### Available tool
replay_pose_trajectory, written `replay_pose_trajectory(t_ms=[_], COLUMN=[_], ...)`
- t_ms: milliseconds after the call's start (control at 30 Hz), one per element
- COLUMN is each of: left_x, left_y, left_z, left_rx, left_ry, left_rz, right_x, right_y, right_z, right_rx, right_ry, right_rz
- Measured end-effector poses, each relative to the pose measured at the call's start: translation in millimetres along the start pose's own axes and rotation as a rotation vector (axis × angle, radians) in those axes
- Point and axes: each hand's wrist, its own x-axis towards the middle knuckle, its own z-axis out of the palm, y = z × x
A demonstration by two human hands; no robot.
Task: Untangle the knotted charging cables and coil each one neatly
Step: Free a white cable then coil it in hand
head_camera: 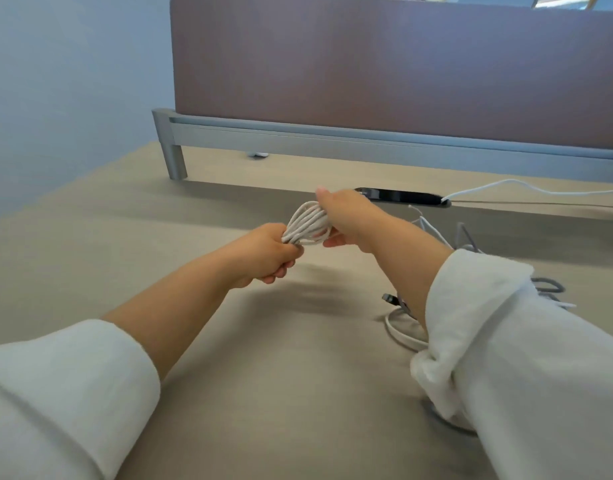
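A white cable coiled into several loops [308, 225] hangs above the beige desk between both hands. My left hand [263, 254] grips the near end of the bundle in a fist. My right hand [346, 216] holds the far end, fingers curled round the loops. More cables lie on the desk behind my right forearm: a white one [400, 332] in a loose curve, a grey one [549, 285], and a dark plug [389, 298]. My right sleeve hides much of that heap.
A dark phone [398, 196] lies at the back of the desk [125, 237] with a white cable [505, 187] plugged into it, running off right. A brown partition on a grey rail [298, 136] closes the far side.
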Motion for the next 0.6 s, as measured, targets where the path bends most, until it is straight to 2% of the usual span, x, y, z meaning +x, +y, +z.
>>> replay_pose_trajectory(t_ms=[67, 133, 167, 233, 333, 600], left_x=[13, 22, 26, 27, 24, 12], left_y=[-2, -6, -7, -9, -7, -3], left_z=[3, 6, 7, 14, 23, 32], left_rx=[0.0, -0.027, -0.039, -0.054, -0.04, -0.13], left_ry=[0.051, 0.104, 0.123, 0.122, 0.081, 0.03], left_rz=[0.013, 0.015, 0.02, 0.041, 0.087, 0.103], right_x=[15, 33, 40, 43, 40, 20], right_y=[1, 18, 25, 42, 61, 69], right_z=[-5, -10, -13, -23, -29, -24], right_rx=[-0.217, -0.646, -0.715, -0.798, -0.89, -0.979], right_ry=[0.049, 0.113, 0.137, 0.226, 0.203, 0.32], right_rz=[0.075, 0.067, 0.122, 0.267, 0.365, 0.162])
